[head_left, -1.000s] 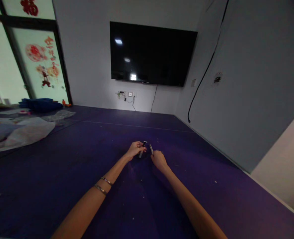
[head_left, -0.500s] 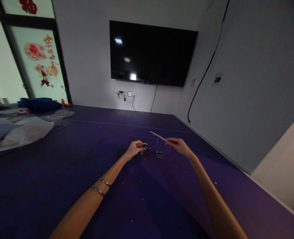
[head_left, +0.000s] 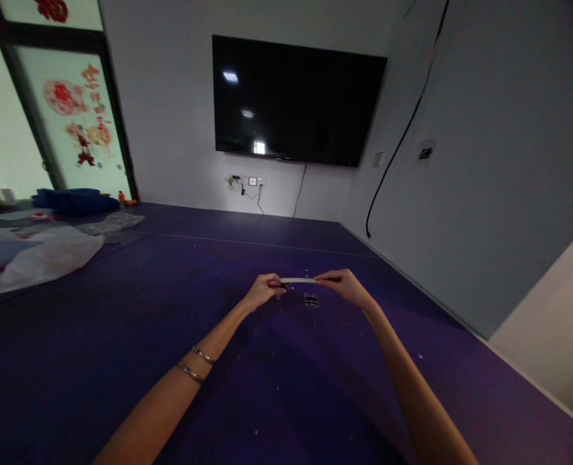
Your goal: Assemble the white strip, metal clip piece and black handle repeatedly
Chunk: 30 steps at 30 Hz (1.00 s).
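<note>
Pinching pale strip, right hand; left hand closed around mostly hidden dark object

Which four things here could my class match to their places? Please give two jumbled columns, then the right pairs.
1. Pale strip
2. Small square piece
3. Television
4. Dark blue bundle

A. Mounted on the wall
B. Near the decorated glass door
C. Spanning from left hand to right hand
D. On the purple surface, near the right hand

Pairs: 1-C; 2-D; 3-A; 4-B
</note>
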Tool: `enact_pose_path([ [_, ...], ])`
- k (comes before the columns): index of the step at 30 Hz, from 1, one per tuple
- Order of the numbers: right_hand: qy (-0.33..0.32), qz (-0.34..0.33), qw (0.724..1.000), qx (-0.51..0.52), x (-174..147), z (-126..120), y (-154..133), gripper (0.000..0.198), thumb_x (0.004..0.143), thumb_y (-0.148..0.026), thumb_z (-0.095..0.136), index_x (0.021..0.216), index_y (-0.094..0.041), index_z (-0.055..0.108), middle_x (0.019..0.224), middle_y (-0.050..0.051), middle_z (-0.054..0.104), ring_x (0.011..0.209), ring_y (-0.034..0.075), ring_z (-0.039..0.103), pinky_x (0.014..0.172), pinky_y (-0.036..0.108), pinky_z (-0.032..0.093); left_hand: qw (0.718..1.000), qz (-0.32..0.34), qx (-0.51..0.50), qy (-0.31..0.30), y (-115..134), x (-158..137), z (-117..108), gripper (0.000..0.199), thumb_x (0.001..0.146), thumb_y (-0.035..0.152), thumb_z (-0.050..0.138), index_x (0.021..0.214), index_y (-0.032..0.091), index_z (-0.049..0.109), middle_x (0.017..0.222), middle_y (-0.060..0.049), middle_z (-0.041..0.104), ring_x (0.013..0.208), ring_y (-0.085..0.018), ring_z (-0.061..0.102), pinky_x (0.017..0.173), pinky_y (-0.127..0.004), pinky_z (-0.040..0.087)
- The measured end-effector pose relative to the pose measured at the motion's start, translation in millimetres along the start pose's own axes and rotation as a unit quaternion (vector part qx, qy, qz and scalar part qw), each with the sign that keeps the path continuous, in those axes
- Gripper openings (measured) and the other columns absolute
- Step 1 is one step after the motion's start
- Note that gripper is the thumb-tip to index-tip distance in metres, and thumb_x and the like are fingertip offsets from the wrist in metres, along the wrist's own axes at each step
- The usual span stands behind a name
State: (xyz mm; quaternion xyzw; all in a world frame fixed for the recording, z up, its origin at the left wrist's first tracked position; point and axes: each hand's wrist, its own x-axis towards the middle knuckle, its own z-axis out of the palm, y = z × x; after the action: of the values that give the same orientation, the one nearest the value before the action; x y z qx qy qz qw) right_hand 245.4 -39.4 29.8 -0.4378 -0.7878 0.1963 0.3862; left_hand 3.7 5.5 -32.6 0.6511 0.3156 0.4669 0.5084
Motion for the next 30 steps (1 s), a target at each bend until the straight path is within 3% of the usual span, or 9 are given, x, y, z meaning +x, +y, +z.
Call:
enact_pose_path([
  [5,0.034,0.018,0.999,0.005,0.5,2.0,5.2,0.023,0.072,-0.035,0.061,0.085,-0.020,0.072,0.086,0.006,0.071,0.082,0.021,0.065,0.076,0.033,0.049,1.000,0.001,-0.008,-0.007,0.7,-0.1,0.5,0.016,0.058,0.012,0.068,0.068,0.012,0.056,0.078,-0.007,0.069,0.064,-0.013,0.060,0.058,-0.023,0.042],
  [10,0.004,0.013,1.000,0.025,0.5,3.7,10.1,0.025,0.071,-0.037,0.062,0.085,-0.020,0.072,0.086,0.005,0.071,0.081,0.021,0.065,0.075,0.033,0.049,1.000,0.012,0.003,-0.006,2.8,-1.0,1.3,0.014,0.059,0.012,0.067,0.066,0.012,0.055,0.075,-0.006,0.069,0.061,-0.011,0.059,0.057,-0.022,0.041],
  [15,0.029,0.030,0.999,0.022,-0.2,1.4,10.7,0.025,0.071,-0.038,0.061,0.085,-0.019,0.072,0.086,0.006,0.071,0.081,0.021,0.065,0.076,0.034,0.049,1.000,0.001,-0.011,-0.008,3.8,-2.4,3.1,0.016,0.058,0.011,0.068,0.068,0.012,0.056,0.078,-0.007,0.070,0.070,-0.014,0.062,0.061,-0.023,0.043],
  [20,-0.006,0.018,0.999,0.027,-1.4,-1.0,6.0,0.027,0.071,-0.038,0.061,0.086,-0.018,0.072,0.086,0.006,0.071,0.082,0.021,0.064,0.076,0.034,0.048,1.000,0.001,-0.014,-0.008,5.0,-2.3,4.8,0.018,0.057,0.011,0.069,0.065,0.013,0.053,0.076,-0.006,0.070,0.068,-0.014,0.062,0.060,-0.024,0.043],
  [25,0.026,0.039,0.999,0.009,-2.2,-1.4,9.8,0.025,0.071,-0.037,0.060,0.084,-0.019,0.072,0.084,0.005,0.071,0.081,0.021,0.064,0.076,0.034,0.049,0.999,0.001,-0.029,-0.026,8.8,-1.8,6.9,0.019,0.057,0.012,0.070,0.069,0.012,0.055,0.079,-0.008,0.070,0.073,-0.015,0.063,0.063,-0.025,0.045],
  [30,0.001,0.016,0.999,0.032,-1.7,-1.2,9.6,0.027,0.072,-0.038,0.060,0.086,-0.019,0.071,0.087,0.006,0.071,0.082,0.021,0.064,0.077,0.034,0.048,1.000,0.002,-0.019,-0.022,10.4,-2.7,7.9,0.017,0.058,0.009,0.068,0.068,0.013,0.055,0.079,-0.007,0.070,0.071,-0.015,0.063,0.064,-0.026,0.045],
])
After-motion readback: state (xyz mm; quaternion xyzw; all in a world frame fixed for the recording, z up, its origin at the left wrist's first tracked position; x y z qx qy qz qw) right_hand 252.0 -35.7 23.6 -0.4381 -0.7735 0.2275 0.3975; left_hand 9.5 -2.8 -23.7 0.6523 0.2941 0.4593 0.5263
